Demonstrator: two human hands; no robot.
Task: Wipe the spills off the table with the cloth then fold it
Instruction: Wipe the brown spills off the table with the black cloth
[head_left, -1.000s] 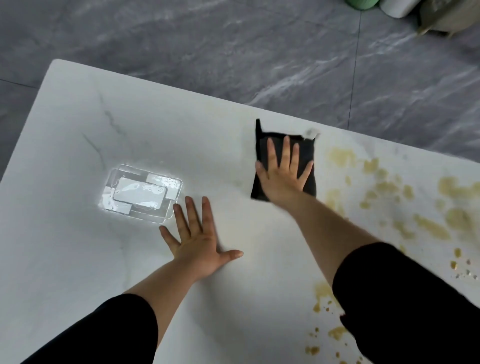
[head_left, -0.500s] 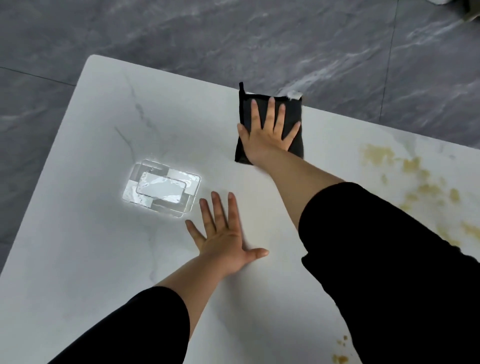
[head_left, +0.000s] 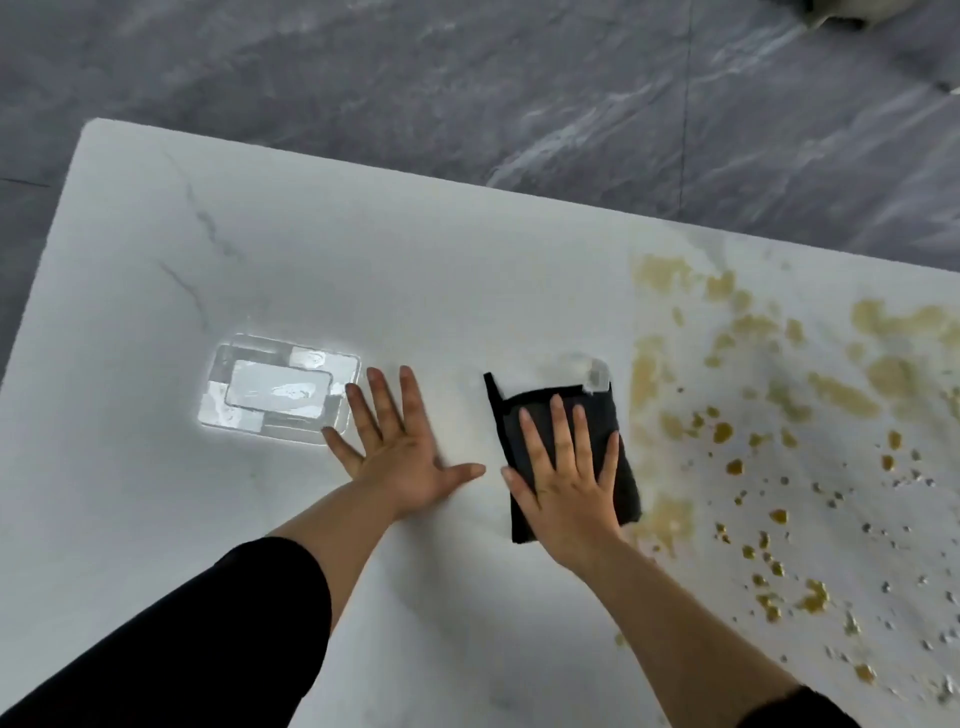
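Grey marbled floor tiles (head_left: 467, 93) fill the top of the frame, and below them your white marble-look table (head_left: 363, 270) slants across, its left and lower edges cut off by the frame. Your right hand (head_left: 566, 493) lies flat, fingers spread, pressed on the black folded cloth (head_left: 621, 441) at centre frame; your palm and fingers hide most of it, so only its edges and top corners show. A pale, blurred patch (head_left: 592, 371) sits at the cloth's upper right corner; you cannot tell whether it is a label or wet glare. Just right of the cloth the yellowish-brown spills (head_left: 831, 384) spread across the right half of the frame as smears and small drops, running out past the right edge. One smear (head_left: 670, 519) touches the cloth's lower right side. Your left hand (head_left: 400, 457) rests palm down on bare table left of the cloth, fingers apart, thumb pointing toward your right hand without touching it. Its little finger ends just beside a bright rectangular glare patch (head_left: 280, 389) in the left centre, overexposed and hard to read. Black sleeves (head_left: 208, 634) cover both forearms at the bottom; the right one is barely in frame. A pale object (head_left: 841, 10) at the upper right corner is cropped beyond recognition.
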